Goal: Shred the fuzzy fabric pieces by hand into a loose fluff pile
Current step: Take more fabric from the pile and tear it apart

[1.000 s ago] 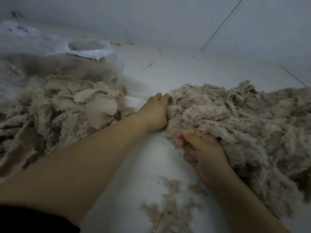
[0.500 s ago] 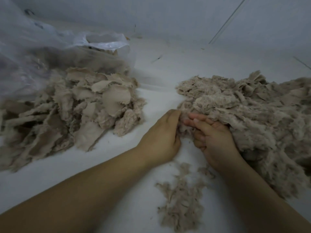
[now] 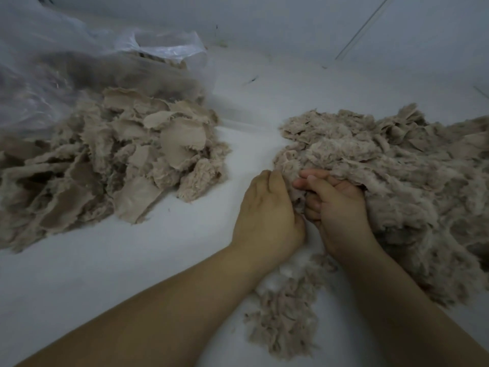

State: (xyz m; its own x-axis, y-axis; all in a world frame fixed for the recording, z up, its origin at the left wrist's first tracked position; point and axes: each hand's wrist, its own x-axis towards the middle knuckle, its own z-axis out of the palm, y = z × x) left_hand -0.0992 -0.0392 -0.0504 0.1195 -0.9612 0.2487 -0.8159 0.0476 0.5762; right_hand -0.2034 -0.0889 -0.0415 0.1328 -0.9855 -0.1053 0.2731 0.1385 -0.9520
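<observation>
Hands meet at the near edge of a heap of beige fluff as we look down from the head camera, the only view we have. Our left hand and right hand sit side by side, touching at the base of the thumbs, each with fingers curled around the same tuft of fuzzy fabric caught between them. Our right hand's fingertips point left across the tuft; our left hand's knuckles face up, its fingertips tucked out of sight.

Just beyond and to the right of both hands spreads the fluff pile, loose and stringy, reaching the right edge of the frame and touching the right hand's far side. A smaller scatter of shredded fluff lies on the white surface nearer to us, partly between the two forearms.

Well apart on the left rests a mound of whole fabric pieces, flat ragged scraps with smooth backs and fuzzy faces. A clear plastic bag slumps behind that mound, with more of the same beige material showing dimly through its film. Pale wall panels close the scene at the back.
</observation>
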